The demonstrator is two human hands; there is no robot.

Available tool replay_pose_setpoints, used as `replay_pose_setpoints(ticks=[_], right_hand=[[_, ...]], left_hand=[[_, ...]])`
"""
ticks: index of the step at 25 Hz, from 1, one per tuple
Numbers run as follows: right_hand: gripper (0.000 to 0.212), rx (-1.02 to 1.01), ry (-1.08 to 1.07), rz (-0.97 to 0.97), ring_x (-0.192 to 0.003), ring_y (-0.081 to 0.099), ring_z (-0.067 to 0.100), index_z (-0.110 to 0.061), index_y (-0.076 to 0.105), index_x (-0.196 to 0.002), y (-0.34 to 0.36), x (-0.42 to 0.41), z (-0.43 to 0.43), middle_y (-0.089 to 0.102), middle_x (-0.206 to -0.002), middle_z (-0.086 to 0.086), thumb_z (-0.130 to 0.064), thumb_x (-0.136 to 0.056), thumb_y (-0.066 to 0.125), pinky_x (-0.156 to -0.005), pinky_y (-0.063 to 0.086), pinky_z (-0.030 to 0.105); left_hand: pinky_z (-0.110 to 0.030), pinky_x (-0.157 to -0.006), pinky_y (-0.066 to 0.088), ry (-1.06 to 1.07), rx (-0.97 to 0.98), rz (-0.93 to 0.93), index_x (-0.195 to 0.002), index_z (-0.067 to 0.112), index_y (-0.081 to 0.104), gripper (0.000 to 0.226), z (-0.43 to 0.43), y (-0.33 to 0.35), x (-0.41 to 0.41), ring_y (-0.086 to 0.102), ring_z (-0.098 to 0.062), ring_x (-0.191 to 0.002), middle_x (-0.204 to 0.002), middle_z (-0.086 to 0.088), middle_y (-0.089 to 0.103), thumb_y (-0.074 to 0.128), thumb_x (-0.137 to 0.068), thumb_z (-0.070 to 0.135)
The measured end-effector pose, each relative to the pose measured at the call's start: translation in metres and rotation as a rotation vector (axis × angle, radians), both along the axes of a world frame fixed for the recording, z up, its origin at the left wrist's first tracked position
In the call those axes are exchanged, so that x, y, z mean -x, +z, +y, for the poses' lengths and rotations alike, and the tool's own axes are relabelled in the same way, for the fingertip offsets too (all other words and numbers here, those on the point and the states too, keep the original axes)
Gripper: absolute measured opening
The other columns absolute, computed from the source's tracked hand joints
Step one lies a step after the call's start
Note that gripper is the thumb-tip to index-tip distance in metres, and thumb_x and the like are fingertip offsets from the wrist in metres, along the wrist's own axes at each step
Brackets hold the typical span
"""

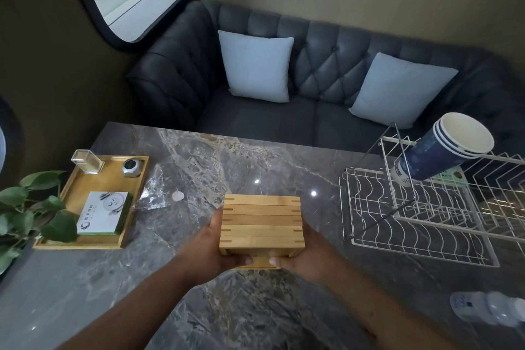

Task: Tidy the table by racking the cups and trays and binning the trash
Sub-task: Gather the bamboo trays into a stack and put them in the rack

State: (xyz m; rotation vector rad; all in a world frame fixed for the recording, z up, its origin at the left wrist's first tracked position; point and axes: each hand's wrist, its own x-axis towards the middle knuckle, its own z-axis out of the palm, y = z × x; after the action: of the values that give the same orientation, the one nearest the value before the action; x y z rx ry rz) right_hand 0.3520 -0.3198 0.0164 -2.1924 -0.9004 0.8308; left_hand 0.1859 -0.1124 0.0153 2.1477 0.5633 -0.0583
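Observation:
A stack of several small wooden trays (261, 221) is held edge-up above the middle of the marble table (216, 167). My left hand (211, 247) grips its left side and my right hand (304, 253) grips its right side, fingertips curled under the bottom edge. To the right stands a white wire rack (420, 224), with a stack of blue paper cups (443, 148) lying tilted on its upper tier. A crumpled clear plastic wrapper (154, 190) lies on the table to the left of the trays, with a small pale scrap (178, 195) beside it.
A larger wooden tray (72, 193) at the left holds a white box, a clear holder and a small round clock. A leafy plant (31, 216) overhangs its left edge. A plastic bottle (483, 307) lies at the lower right. A grey sofa with two cushions sits behind the table.

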Motion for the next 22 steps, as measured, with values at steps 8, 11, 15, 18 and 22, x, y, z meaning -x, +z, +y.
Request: replay_pose_setpoints(ticks=[8,11,15,18,22], right_hand=[[0.102,-0.025,0.026,0.026,-0.112,0.055,-0.017,-0.059,0.033,-0.136,-0.003,-0.003,0.001,0.056,-0.128,-0.034,-0.043,-0.055,0.092,-0.080,0.051,0.009],[0.094,0.019,0.017,-0.003,-0.106,0.048,-0.029,-0.071,0.030,-0.125,-0.001,0.003,-0.003,0.049,-0.123,-0.046,-0.049,-0.055,0.087,-0.069,0.046,0.002],[0.090,0.059,-0.054,0.012,-0.096,0.057,-0.021,-0.069,0.032,-0.123,-0.007,0.009,-0.002,0.052,-0.116,-0.047,-0.054,-0.052,0.085,-0.082,0.049,0.018],[0.090,0.073,-0.056,0.013,-0.096,0.054,-0.026,-0.074,0.029,-0.119,-0.004,0.008,-0.001,0.050,-0.114,-0.051,-0.056,-0.051,0.084,-0.079,0.046,0.014],[0.092,0.059,-0.050,0.040,-0.101,0.046,-0.033,-0.077,0.026,-0.119,-0.003,0.006,-0.001,0.049,-0.115,-0.053,-0.055,-0.052,0.085,-0.078,0.044,0.013]], left_hand=[[-0.031,-0.096,0.053,-0.052,-0.026,0.033,-0.149,0.041,0.029,0.118,0.006,-0.006,-0.003,0.056,0.001,-0.115,-0.133,0.025,0.050,0.087,-0.049,0.064],[-0.033,-0.097,0.054,-0.072,-0.043,0.051,-0.143,0.028,0.044,0.100,0.003,-0.012,-0.004,0.056,0.002,-0.109,-0.124,0.021,0.053,0.081,-0.055,0.058],[-0.016,-0.087,0.049,-0.056,-0.027,0.052,-0.136,0.032,0.049,0.090,0.005,-0.019,-0.005,0.054,0.014,-0.105,-0.114,0.032,0.053,0.078,-0.056,0.060],[-0.014,-0.086,0.049,-0.043,-0.015,0.052,-0.136,0.034,0.048,0.089,0.005,-0.023,-0.005,0.054,0.016,-0.107,-0.113,0.033,0.056,0.082,-0.057,0.057],[-0.017,-0.086,0.051,-0.018,0.002,0.053,-0.135,0.037,0.048,0.088,0.005,-0.024,-0.005,0.055,0.015,-0.106,-0.114,0.031,0.056,0.083,-0.056,0.056]])
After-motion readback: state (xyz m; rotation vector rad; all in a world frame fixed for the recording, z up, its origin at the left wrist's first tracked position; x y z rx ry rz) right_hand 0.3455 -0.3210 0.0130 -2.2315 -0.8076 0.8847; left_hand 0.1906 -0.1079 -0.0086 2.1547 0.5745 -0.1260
